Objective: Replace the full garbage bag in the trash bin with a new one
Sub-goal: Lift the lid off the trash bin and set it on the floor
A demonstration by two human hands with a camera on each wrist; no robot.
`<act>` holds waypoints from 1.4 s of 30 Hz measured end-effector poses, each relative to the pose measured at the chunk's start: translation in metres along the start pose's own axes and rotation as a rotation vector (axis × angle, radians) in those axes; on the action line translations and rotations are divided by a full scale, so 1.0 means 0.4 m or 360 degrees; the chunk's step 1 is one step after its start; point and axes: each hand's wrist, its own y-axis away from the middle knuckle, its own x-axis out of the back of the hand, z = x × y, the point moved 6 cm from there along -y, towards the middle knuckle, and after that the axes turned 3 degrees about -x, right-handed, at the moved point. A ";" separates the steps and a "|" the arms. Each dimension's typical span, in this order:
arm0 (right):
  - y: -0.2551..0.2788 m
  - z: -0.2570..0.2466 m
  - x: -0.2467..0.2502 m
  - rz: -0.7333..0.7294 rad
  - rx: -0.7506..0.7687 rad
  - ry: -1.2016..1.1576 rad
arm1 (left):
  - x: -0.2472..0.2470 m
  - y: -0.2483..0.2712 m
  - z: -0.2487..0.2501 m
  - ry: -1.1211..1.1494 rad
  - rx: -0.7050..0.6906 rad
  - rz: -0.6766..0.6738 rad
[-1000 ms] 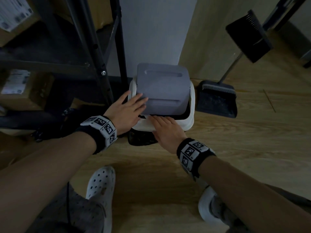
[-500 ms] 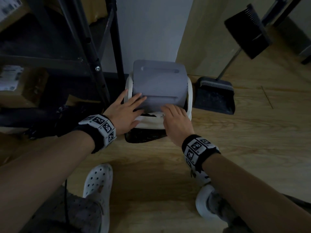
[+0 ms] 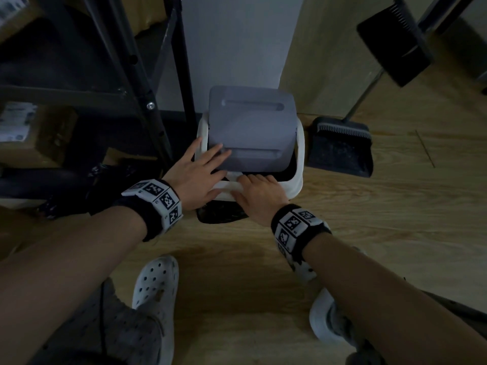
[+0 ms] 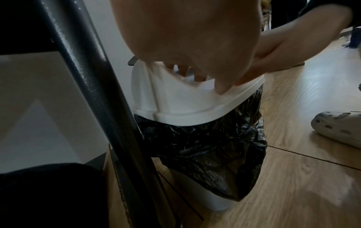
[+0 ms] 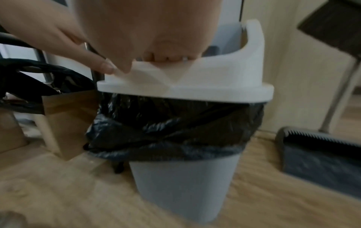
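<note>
The trash bin (image 5: 185, 185) stands on the wood floor against the wall, with a white lid frame (image 3: 299, 164) and a grey swing flap (image 3: 250, 130). A black garbage bag (image 5: 175, 123) hangs out from under the lid all around. My left hand (image 3: 200, 169) lies flat on the flap's near left corner with fingers spread, and its thumb (image 5: 105, 66) rests on the white frame. The fingers of my right hand (image 3: 259, 192) hook over the lid frame's front edge into the dark opening, as the right wrist view shows.
A black metal shelf rack (image 3: 147, 88) with cardboard boxes (image 3: 34, 135) stands close on the bin's left. A brown paper bag (image 5: 68, 123) sits beside it. A dustpan (image 3: 342, 148) and broom (image 3: 392, 40) lean on the right. My white clogs (image 3: 155, 293) are on the floor below.
My right hand went up onto the flap's lower edge, then came back to hook the lid frame's front edge. The left hand has stayed on the flap.
</note>
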 end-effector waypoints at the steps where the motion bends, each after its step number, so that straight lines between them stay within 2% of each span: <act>1: -0.007 0.003 0.002 -0.0023 -0.0015 0.0018 | 0.000 -0.001 0.001 -0.0001 -0.0003 0.0007; 6: -0.034 0.029 0.002 -0.0377 -0.0182 0.0063 | 0.008 -0.002 0.004 -0.0013 -0.0020 0.0046; 8: -0.034 0.032 0.013 -0.0390 -0.0194 -0.0008 | 0.009 -0.002 0.005 -0.0015 -0.0017 0.0007; 10: -0.027 0.040 0.032 -0.0285 -0.0201 -0.0138 | 0.009 0.000 0.001 -0.0018 -0.0006 -0.0011; 17: 0.041 0.115 0.128 0.0368 -0.0231 -0.0328 | 0.030 0.014 -0.015 0.0076 0.0028 -0.0003; 20: 0.057 0.162 0.130 0.0437 -0.0325 -0.0306 | 0.031 0.019 -0.013 0.0198 0.0058 0.0083; 24: 0.063 0.191 0.113 0.0369 -0.0441 -0.0253 | 0.021 0.031 0.000 0.0320 0.0119 0.0088; 27: 0.063 0.212 0.111 0.0400 -0.0585 -0.0447 | 0.014 0.042 0.006 0.0520 0.0207 0.0097; 32: 0.051 0.257 0.095 0.0329 -0.0837 -0.1141 | 0.042 0.055 -0.013 0.0981 0.0396 0.0278; 34: 0.049 0.264 0.086 0.0280 -0.0930 -0.1386 | 0.044 0.055 -0.031 0.1303 0.0585 0.0358; 37: 0.055 0.276 0.077 0.0232 -0.1058 -0.1680 | 0.020 0.058 -0.046 0.1914 0.0978 0.0370; 39: 0.061 0.287 0.070 0.0194 -0.1091 -0.1763 | -0.003 0.054 -0.045 0.2276 0.1107 0.0376; 42: 0.071 0.309 0.053 0.0168 -0.1142 -0.1784 | -0.035 0.051 -0.055 0.2490 0.1245 0.0401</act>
